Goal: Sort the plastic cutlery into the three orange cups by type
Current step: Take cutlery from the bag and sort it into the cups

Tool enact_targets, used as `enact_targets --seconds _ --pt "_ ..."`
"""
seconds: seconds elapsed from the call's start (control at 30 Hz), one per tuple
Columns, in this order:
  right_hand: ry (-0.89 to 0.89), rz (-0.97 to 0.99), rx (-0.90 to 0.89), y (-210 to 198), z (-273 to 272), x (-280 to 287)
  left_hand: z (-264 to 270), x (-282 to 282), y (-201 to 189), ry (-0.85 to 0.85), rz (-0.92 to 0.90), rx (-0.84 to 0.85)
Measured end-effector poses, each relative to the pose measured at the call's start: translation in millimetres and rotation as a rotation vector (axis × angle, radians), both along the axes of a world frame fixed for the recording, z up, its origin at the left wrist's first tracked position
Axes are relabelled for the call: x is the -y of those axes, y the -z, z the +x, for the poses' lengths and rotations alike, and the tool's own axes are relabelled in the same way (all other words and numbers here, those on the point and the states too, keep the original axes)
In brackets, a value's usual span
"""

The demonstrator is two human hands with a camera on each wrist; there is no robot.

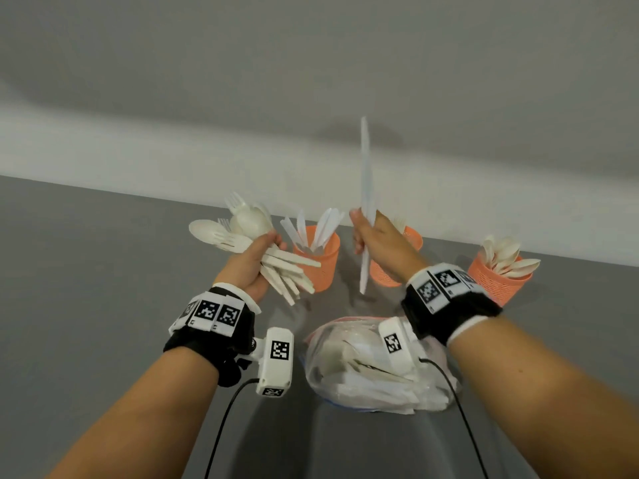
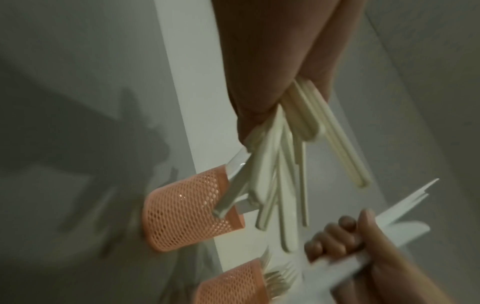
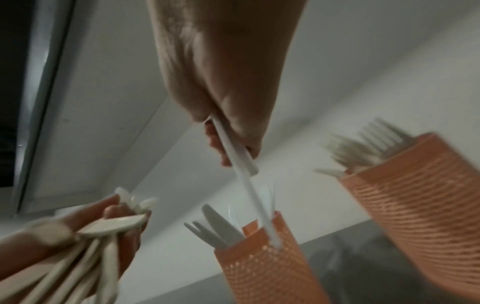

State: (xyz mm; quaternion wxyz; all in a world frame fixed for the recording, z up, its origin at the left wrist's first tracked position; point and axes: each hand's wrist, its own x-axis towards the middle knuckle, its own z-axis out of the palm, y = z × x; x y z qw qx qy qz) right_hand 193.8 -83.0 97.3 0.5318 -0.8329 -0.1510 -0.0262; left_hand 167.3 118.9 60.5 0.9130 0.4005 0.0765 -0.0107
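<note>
Your right hand [image 1: 375, 242] is gripping a white knife [image 1: 366, 202], held upright just above the middle orange cup [image 1: 387, 271] of forks. Left of that cup stands the knife cup [image 1: 320, 261]; right of it, the spoon cup [image 1: 498, 278]. Your left hand [image 1: 254, 261] clutches a mixed bunch of cutlery [image 1: 242, 229]. On the desk [image 1: 86, 271], nearer you than the middle cup, lies a plastic bag [image 1: 363, 371].

Three orange mesh cups stand upright: the knife cup [image 1: 317, 257] at 12 o'clock, the fork cup [image 1: 383, 271] beside it, the spoon cup [image 1: 498, 278] at 2. A mixed cutlery bunch [image 1: 249, 236] and one white knife [image 1: 367, 202] are held aloft.
</note>
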Motion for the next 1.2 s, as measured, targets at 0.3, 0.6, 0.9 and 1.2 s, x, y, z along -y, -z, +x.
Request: enact_targets --seconds 0.3,0.6,0.9,1.2 --pt "0.132 0.311 0.142 5 77 -61 1 -12 3 0.227 0.178 0.098" --pt "0.057 0.123 -0.019 39 89 -58 10 -6 7 0.333 0.242 0.154" --pt "0.158 0.08 0.428 -13 52 -38 12 11 0 0.299 0.305 0.127" --pt "-0.218 -0.431 0.212 -19 -35 -37 5 38 -11 0.249 0.164 0.185"
